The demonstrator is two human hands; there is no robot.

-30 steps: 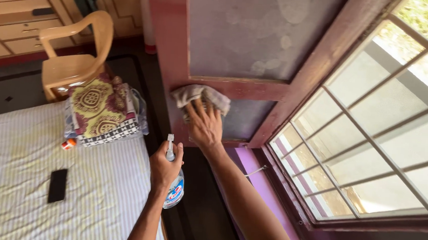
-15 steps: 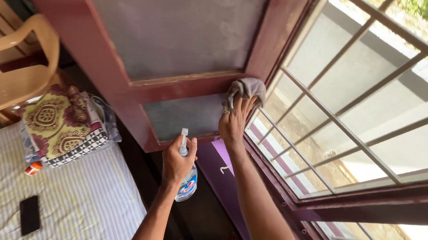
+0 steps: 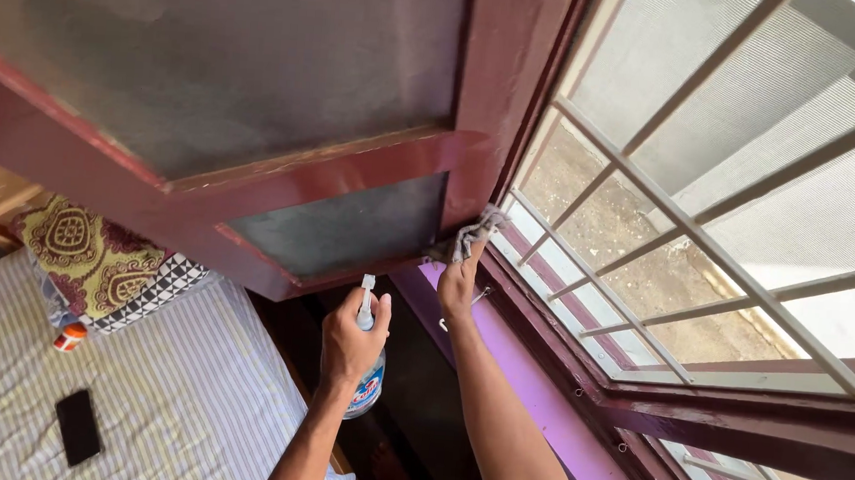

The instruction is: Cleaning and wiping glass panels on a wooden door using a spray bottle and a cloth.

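While a spray bottle is gripped upright in the left hand, a grey cloth is pressed by the right hand against the shutter frame. Both hands are closed on these things.

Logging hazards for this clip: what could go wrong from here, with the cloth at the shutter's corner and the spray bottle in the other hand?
1. The right hand presses the cloth at the hinge-side corner of the open shutter; fingers might get pinched if it swings.
2. The left hand grips the spray bottle beside the bed; a slip or stray spray could wet the sheet or phone.
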